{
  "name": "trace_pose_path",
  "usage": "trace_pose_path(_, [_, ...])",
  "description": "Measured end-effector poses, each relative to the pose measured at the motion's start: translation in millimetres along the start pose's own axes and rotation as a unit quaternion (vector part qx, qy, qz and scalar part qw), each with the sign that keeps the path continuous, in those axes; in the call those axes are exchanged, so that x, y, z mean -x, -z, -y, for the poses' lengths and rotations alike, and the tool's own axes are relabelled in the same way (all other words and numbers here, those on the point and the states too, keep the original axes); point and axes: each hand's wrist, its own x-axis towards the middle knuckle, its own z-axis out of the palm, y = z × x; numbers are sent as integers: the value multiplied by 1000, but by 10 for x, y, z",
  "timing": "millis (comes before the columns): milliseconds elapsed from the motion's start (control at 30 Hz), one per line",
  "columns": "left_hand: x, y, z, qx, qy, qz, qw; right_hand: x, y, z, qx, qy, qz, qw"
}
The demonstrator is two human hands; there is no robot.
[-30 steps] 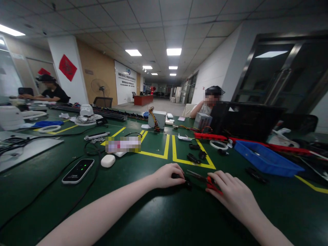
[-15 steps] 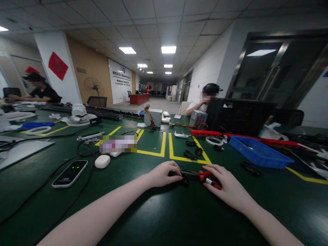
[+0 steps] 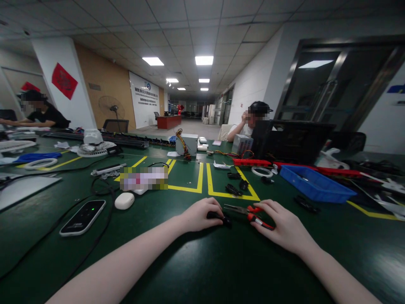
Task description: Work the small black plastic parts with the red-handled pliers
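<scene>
Close to the front of the green table (image 3: 202, 270), my left hand (image 3: 201, 214) is closed on a small black piece (image 3: 225, 220). The fingers hide much of that piece, so its kind cannot be made out. My right hand (image 3: 283, 220) grips long-nose pliers (image 3: 260, 221) by their red and black handles. The handles are spread somewhat apart. Their metal jaws point left, just above the black piece, with a small gap between the two. Several similar black pieces (image 3: 234, 190) lie beyond my hands, in and near a yellow-taped square.
At right stands a blue tray (image 3: 316, 185), with a black bundle (image 3: 306, 204) before it. On the left lie a white earbud case (image 3: 124, 201), a phone-like device (image 3: 82, 218) and black cables. A metal power supply (image 3: 187, 145) stands farther back. Two people sit across the table.
The pliers' jaws have come away from the black piece and now sit slightly above it. My left hand keeps its hold. The whole view has shifted slightly.
</scene>
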Motion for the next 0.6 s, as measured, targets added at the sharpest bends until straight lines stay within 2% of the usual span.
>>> trace_pose_path(133, [1, -10, 17, 0, 10, -15, 1000, 23, 8, 3, -2, 25, -34, 999])
trace_pose_path(367, [1, -16, 85, 2, 16, -12, 1000, 46, -19, 43, -18, 64, -24, 998])
trace_pose_path(600, [-4, -34, 105, 19, 20, -22, 999, 52, -18, 45, -26, 78, -46, 996])
